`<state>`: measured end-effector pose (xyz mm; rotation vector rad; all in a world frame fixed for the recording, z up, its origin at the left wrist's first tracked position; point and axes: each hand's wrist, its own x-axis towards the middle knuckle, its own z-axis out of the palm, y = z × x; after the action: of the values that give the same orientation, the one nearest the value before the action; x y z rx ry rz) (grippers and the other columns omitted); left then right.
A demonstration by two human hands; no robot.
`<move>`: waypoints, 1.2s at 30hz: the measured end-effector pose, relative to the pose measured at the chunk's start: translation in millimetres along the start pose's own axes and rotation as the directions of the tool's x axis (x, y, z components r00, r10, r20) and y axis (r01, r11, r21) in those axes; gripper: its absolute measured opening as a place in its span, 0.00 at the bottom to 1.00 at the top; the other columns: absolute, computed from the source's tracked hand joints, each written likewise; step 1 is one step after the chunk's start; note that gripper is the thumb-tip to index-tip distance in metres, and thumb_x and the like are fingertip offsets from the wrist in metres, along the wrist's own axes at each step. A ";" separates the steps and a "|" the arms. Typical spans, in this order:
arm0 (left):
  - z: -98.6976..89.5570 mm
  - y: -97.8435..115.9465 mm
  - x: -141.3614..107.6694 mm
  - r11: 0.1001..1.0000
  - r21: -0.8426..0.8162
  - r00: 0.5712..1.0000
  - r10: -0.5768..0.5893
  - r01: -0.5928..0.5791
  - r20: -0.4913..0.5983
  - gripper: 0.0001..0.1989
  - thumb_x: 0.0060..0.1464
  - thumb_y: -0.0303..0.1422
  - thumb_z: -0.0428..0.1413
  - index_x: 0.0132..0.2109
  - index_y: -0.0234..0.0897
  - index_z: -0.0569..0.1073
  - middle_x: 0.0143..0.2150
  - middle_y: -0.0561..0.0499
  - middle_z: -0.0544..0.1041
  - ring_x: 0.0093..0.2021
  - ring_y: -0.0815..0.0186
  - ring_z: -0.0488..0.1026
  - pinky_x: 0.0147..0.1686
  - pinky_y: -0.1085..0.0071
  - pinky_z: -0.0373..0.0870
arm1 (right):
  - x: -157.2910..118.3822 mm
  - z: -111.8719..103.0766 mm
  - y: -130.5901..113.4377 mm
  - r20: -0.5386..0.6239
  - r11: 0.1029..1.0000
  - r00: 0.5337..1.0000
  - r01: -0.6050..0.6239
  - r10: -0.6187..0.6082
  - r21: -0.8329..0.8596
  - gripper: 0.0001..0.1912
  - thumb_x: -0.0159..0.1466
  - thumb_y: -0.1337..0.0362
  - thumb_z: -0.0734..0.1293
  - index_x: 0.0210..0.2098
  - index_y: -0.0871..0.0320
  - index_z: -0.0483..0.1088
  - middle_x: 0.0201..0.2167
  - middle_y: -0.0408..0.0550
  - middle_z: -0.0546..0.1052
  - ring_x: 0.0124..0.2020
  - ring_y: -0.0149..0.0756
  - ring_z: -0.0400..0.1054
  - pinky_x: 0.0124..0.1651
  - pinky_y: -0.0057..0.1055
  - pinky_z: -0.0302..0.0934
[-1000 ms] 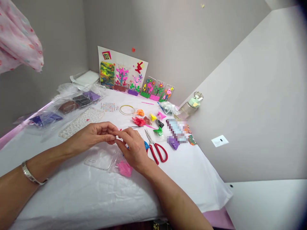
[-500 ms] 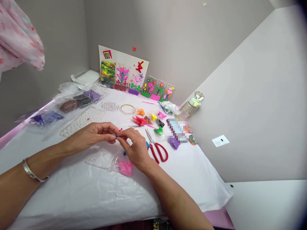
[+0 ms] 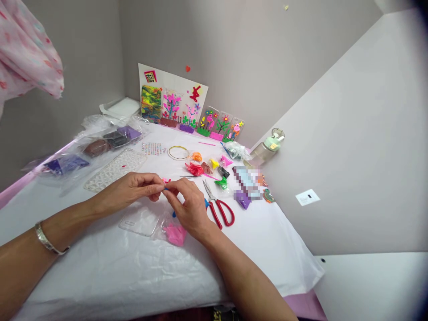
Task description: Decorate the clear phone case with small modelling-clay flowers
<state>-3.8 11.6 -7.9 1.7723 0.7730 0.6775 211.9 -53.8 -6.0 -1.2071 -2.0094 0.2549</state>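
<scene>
Between the fingertips of both hands is a small bit of blue clay (image 3: pixel 166 188), mostly covered by the fingers. My left hand (image 3: pixel 143 187) pinches it from the left, thumb against forefinger. From the other side my right hand (image 3: pixel 187 203) closes on it, its fingertips meeting the left ones. Below the hands lies a clear phone case (image 3: pixel 138 221), partly hidden. Pink clay in a plastic bag (image 3: pixel 175 234) rests beside the case, under the right wrist. Red-handled scissors (image 3: pixel 220 209) lie just right of my right hand, with more blue clay partly hidden by that hand.
Several small clay packets surround a red one (image 3: pixel 194 169) past the hands. A patterned clear case (image 3: pixel 117 167) and larger bagged clay (image 3: pixel 96 147) lie left. Decorated cases (image 3: pixel 222 125) lean on the wall; a bottle (image 3: pixel 267 149) stands right. White cloth (image 3: pixel 133 272) covers the table.
Both hands stay together, with the fingertips shifted slightly around the blue clay. The left forearm has moved a little to the right. Things on the table look unchanged.
</scene>
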 end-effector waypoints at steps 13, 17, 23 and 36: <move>-1.4 1.0 -0.6 0.999 0.007 0.999 -0.044 0.044 0.013 0.22 0.65 0.56 0.60 0.37 0.42 0.82 0.31 0.54 0.78 0.36 0.62 0.75 0.40 0.70 0.70 | -0.6 1.3 2.0 0.005 1.000 1.000 0.021 -0.021 -0.012 0.07 0.78 0.60 0.72 0.45 0.54 0.82 0.35 0.46 0.84 0.39 0.39 0.77 0.49 0.36 0.68; -1.1 0.7 -0.6 1.000 0.002 1.000 -0.029 0.029 0.008 0.22 0.65 0.55 0.60 0.37 0.42 0.82 0.32 0.54 0.78 0.36 0.62 0.75 0.40 0.69 0.70 | -1.0 2.1 2.7 -0.006 0.999 0.999 0.036 -0.036 -0.019 0.06 0.78 0.63 0.71 0.45 0.54 0.81 0.35 0.47 0.84 0.39 0.39 0.77 0.49 0.36 0.68; -1.2 2.0 0.2 0.998 -0.048 1.000 -0.030 0.031 0.004 0.18 0.63 0.52 0.62 0.38 0.42 0.81 0.33 0.54 0.78 0.36 0.62 0.75 0.41 0.69 0.72 | -1.1 2.4 2.7 -0.026 0.998 0.998 0.054 -0.054 -0.020 0.05 0.77 0.64 0.71 0.47 0.55 0.80 0.36 0.47 0.84 0.39 0.39 0.78 0.49 0.35 0.67; -6.0 -5.8 1.7 0.989 -0.127 0.995 -0.081 0.074 -0.051 0.17 0.57 0.52 0.67 0.43 0.44 0.83 0.36 0.54 0.83 0.37 0.61 0.79 0.41 0.68 0.75 | -1.6 1.3 2.0 -0.059 0.998 0.997 0.057 -0.058 -0.021 0.06 0.78 0.63 0.70 0.46 0.55 0.81 0.36 0.47 0.84 0.39 0.40 0.79 0.48 0.36 0.68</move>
<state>-8.4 17.9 -11.4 1.6079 0.8156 0.7107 212.7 -53.8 -8.7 -1.1533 -1.9960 0.1694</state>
